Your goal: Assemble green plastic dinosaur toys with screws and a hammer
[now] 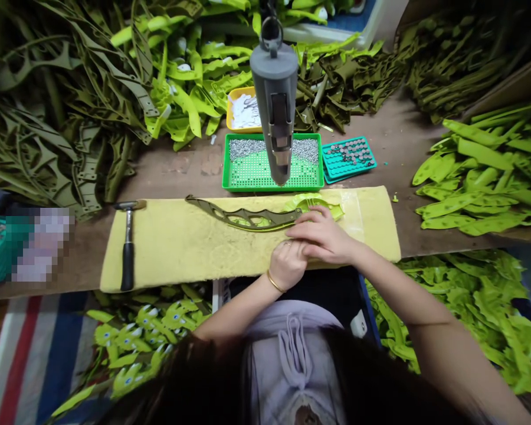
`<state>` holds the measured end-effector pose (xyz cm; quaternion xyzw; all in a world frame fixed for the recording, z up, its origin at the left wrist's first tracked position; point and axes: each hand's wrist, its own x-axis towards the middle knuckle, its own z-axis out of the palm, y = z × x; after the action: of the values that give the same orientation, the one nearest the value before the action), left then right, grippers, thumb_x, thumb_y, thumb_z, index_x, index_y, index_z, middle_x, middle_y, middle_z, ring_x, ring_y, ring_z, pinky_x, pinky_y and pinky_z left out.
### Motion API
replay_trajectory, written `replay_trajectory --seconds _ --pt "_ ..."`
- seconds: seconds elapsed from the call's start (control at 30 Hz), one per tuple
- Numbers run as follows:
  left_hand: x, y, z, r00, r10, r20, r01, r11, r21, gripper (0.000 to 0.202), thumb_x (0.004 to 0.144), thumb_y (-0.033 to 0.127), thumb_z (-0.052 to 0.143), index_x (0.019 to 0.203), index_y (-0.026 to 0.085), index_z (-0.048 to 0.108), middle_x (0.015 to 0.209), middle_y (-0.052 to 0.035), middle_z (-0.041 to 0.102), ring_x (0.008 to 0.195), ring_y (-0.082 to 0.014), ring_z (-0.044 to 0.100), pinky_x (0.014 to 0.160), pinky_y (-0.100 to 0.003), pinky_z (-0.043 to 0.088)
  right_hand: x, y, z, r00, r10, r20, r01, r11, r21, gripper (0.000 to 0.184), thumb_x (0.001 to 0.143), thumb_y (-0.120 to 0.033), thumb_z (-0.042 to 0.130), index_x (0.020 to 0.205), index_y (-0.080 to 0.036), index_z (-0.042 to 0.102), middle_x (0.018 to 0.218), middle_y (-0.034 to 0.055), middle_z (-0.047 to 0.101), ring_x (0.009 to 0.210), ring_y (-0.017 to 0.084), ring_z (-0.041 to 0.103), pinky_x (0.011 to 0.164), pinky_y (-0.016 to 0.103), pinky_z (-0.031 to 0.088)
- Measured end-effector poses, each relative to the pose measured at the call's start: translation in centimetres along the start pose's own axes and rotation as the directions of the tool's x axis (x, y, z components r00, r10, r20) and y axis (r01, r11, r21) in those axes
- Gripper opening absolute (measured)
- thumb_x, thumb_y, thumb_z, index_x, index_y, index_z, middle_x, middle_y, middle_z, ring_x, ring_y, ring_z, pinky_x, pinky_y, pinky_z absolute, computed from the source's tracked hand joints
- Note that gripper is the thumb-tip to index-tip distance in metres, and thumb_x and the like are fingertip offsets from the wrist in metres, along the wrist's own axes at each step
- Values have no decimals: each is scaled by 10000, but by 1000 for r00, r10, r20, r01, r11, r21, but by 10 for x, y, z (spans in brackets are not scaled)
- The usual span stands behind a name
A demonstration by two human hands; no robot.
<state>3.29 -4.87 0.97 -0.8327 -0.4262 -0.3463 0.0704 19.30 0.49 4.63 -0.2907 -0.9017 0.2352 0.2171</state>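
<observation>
My right hand (pixel 321 236) lies across the lime end of an olive-and-lime plastic blade-shaped piece (pixel 243 217), its fingers curled over the edge. My left hand (pixel 287 265), wearing a ring and a gold bangle, sits just below the piece and touches my right hand. Its fingertips are hidden under my right hand. The piece lies flat on a yellow foam pad (pixel 177 254). A hammer (pixel 127 260) with a black grip rests on the pad to the left of my hands, with neither hand touching it.
A grey hanging tool (pixel 274 100) stands over a green tray of small metal parts (pixel 272 165). A teal tray (pixel 348 158) and a yellow tray (pixel 241 109) sit beside it. Heaps of olive and lime plastic pieces (pixel 487 177) surround the bench.
</observation>
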Motion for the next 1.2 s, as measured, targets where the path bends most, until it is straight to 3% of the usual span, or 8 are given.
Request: replay_trajectory --seconds 0.17,0.3,0.4,0.47,0.6,0.7,1.07,1.2 --pt "7 -18 -1 945 -200 260 258 942 -215 279 970 245 363 938 158 626 803 -82 684 736 -184 642 678 -300 480 -12 8 1 993 115 31 -105 966 -236 649 809 -707 439 1269 -265 558 1048 48 725 1148 253 543 1165 574 88" --pt "21 -32 -3 814 -360 457 552 723 -415 183 948 261 422 947 188 590 885 -52 689 804 -161 648 748 -277 503 -18 12 12 971 203 -124 -227 947 -227 338 908 -440 493 1181 -276 608 935 27 721 1016 209 593 1160 564 156" --pt "29 -36 -5 754 -383 533 625 666 -406 175 944 270 431 900 189 580 818 -33 681 757 -156 639 727 -275 500 -16 14 22 943 223 -247 -275 941 -198 193 911 -345 512 996 -270 669 841 6 710 938 185 593 1127 514 248" --pt "31 -37 -7 767 -373 523 591 728 -348 203 948 266 414 898 181 591 821 -49 678 774 -172 638 742 -301 503 -15 14 26 930 207 -304 -276 939 -204 163 905 -327 529 906 -267 680 812 0 703 908 177 587 1089 474 308" --pt "29 -44 -8 904 -149 401 278 916 -288 230 918 286 481 1053 161 620 1169 -139 640 1159 -270 555 1014 -466 415 -17 8 28 897 206 -390 -323 909 -264 148 887 -306 549 870 -250 685 881 32 688 931 189 574 1032 441 375" --pt "24 -51 -4 919 11 395 122 943 -309 380 897 346 541 1222 152 560 1359 -156 540 1309 -286 448 1142 -534 261 -19 -1 29 879 256 -403 -391 870 -300 141 878 -286 547 872 -244 682 968 53 675 972 209 564 1030 452 376" --pt "11 -47 3 921 -85 379 195 945 -261 404 914 363 518 1266 168 552 1358 -151 555 1306 -278 470 1141 -514 273 -16 -14 35 870 345 -353 -456 834 -309 167 900 -258 488 874 -215 647 1071 87 671 1036 234 551 1037 464 366" --pt "11 -49 2 920 -89 382 216 927 -305 408 902 375 529 1259 178 551 1361 -146 554 1315 -274 462 1146 -525 257 -13 -15 37 834 400 -379 -503 834 -226 156 895 -273 493 831 -222 626 1070 90 659 1040 239 546 1002 467 387"
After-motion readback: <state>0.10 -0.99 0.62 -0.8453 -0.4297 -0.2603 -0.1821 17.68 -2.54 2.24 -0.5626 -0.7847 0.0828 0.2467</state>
